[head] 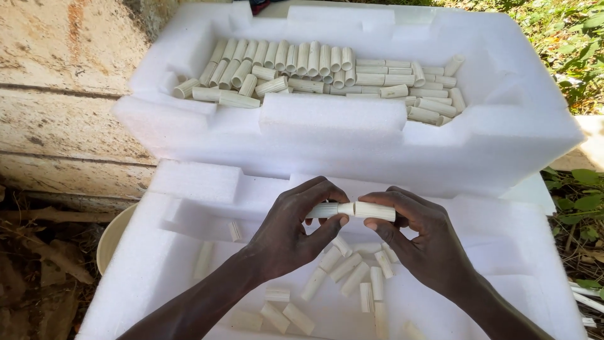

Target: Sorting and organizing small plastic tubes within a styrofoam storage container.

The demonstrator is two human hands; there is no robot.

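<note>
Hands meeting over foam tray (189, 182), left hand (292, 233) grip pinching ridged tube (322, 210), right hand (418, 236) grip pinching second tube (375, 211), ends touching

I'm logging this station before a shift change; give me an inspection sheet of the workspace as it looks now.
Surface: white foam tray, near, with a second foam tray behind it.
Job's things: two ribbed cream tubes, left tube and right tube, held end to end.
Clutter: loose tubes scattered in the near tray; stacked tubes in the far tray.
Hands: left hand and right hand each grip one tube.
Cables: nothing seen.
Surroundings: stone wall, green plants, pale bucket rim.
</note>
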